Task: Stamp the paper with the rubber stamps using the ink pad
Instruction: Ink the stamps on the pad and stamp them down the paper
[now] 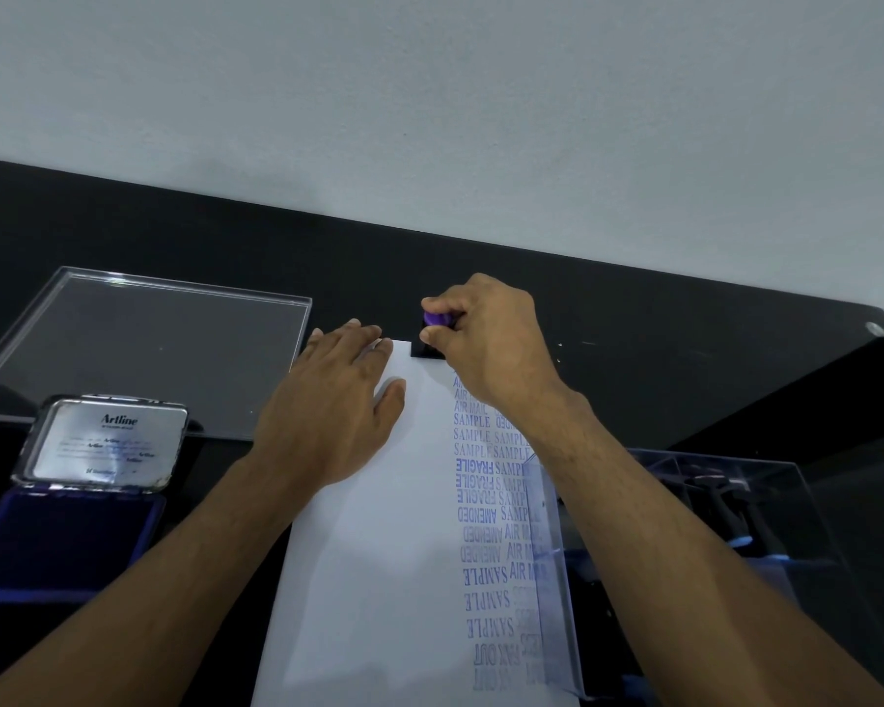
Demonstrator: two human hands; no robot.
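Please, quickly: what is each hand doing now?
Left hand: open, pressing flat on the paper.
Right hand: closed on the purple-handled stamp at the paper's far edge.

The paper [378,553] looked matt and smooth; the ink pad [67,533] had a shiny metal lid over a dull blue felt-like bed; the stamp [432,334] showed a glossy purple plastic knob; the clear lid [149,344] at the counter's [685,349] left edge looked like glossy plastic, the counter itself dark and slightly sheeny

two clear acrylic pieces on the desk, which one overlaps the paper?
The clear box on the right: its near-left wall lies over the stamped right edge of the paper. The flat clear lid, back left behind the ink pad, sits apart from the sheet.
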